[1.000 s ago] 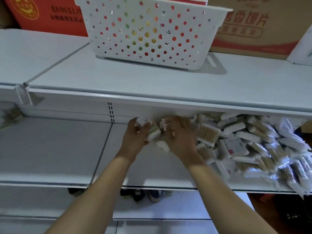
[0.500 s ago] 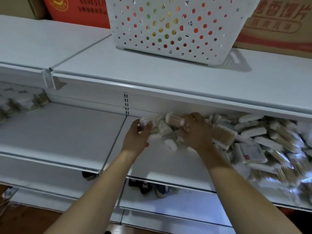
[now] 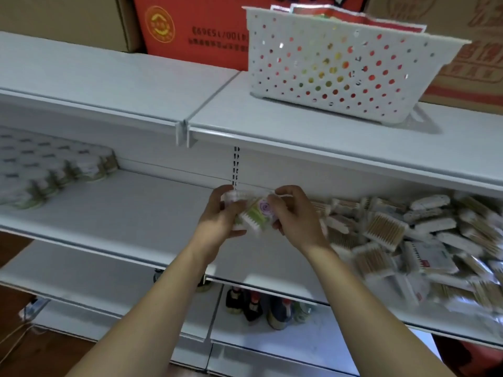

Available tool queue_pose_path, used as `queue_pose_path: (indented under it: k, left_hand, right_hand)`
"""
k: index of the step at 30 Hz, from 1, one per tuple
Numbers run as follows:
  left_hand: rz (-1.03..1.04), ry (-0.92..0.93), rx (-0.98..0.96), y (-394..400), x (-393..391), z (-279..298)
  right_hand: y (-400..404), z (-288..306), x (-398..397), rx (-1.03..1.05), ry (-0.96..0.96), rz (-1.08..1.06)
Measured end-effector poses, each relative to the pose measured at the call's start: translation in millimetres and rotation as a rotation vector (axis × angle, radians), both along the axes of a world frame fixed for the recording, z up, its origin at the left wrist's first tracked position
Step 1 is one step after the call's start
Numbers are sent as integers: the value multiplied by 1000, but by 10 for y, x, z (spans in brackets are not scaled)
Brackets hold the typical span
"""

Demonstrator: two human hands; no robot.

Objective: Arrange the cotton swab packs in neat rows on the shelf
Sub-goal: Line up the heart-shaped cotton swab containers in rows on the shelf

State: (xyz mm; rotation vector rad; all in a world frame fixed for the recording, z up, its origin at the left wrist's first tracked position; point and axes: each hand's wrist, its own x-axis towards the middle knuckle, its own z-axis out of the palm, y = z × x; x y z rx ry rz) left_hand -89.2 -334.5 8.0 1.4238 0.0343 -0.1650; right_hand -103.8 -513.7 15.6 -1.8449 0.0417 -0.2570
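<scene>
Both my hands hold a small bundle of cotton swab packs (image 3: 254, 213) above the middle shelf (image 3: 152, 213). My left hand (image 3: 220, 216) grips the bundle from the left, fingers curled round it. My right hand (image 3: 295, 213) pinches it from the right, thumb on a pack with a purple flower print. A loose heap of cotton swab packs (image 3: 408, 235) lies on the same shelf to the right of my hands, some with wooden sticks showing.
A white perforated basket (image 3: 337, 69) stands on the top shelf (image 3: 299, 126), with red and brown cartons behind it. Round lidded tubs (image 3: 49, 170) sit in rows at the far left of the middle shelf. Bottles (image 3: 258, 306) stand on the lower shelf.
My hands have drawn together and lifted the packs off the shelf, away from the heap. The view has swung left, bringing the rows of tubs into sight.
</scene>
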Motion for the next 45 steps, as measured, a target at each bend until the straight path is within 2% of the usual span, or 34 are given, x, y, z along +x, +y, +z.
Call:
queue_pose_path:
  k: [5,11,15,20,25,30,34,38,41,45]
  left_hand:
    - [47,34,-58,718,-70,65]
    - [73,-30,-30,1859,-152,101]
    - [110,-44,-30,2399,-177,74]
    - [261,-63,-6,2924,-41,30]
    - [354,-99,56,3395,174,11]
    - [401,-136,183,3850,485,32]
    - [409,-117,214,4145,783,120]
    - [425,-93,175,4311,1011,119]
    - [432,-73,95,4379,1189,116]
    - [385,-96,93,4515,1456,78]
  right_hand:
    - [912,84,53,-10,-2,-9]
    - [1934,64,-89,157,-21,242]
    - [2446,19,-121,199,-1,285]
    - [2918,16,75,127,-14,202]
    - [3270,-131,594,-93,-23,-12]
    - [3766,-379,1140,-182,-3,47]
    - [4081,-529,1441,-219,-24,61]
    - [4220,-619,1639,-181,8,86]
    - [4302,-689,1784,-232,8,35]
    - [4480,-806,1882,-374,-148,-1]
